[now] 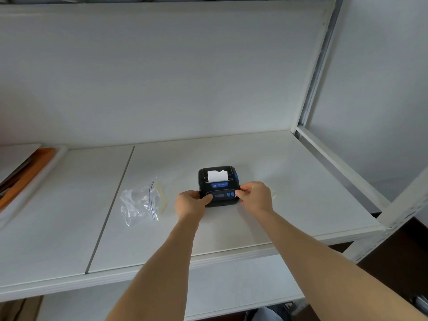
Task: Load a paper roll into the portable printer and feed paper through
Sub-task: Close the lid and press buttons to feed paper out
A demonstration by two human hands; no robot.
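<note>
A small black portable printer (218, 181) with blue buttons sits on the white shelf board (289, 181). Its lid is closed, and a short strip of white paper (216, 175) with a torn edge sticks out of the slot on top. My left hand (191, 202) grips the printer's front left corner, thumb on the front panel. My right hand (254, 196) holds the front right corner, fingertips beside the blue buttons. The roll inside is hidden.
An empty clear zip bag (142, 202) lies on the shelf to the left of the printer. An orange-edged stack of flat items (25, 172) rests at the far left. A white metal rack post (319, 72) and side rail border the shelf on the right.
</note>
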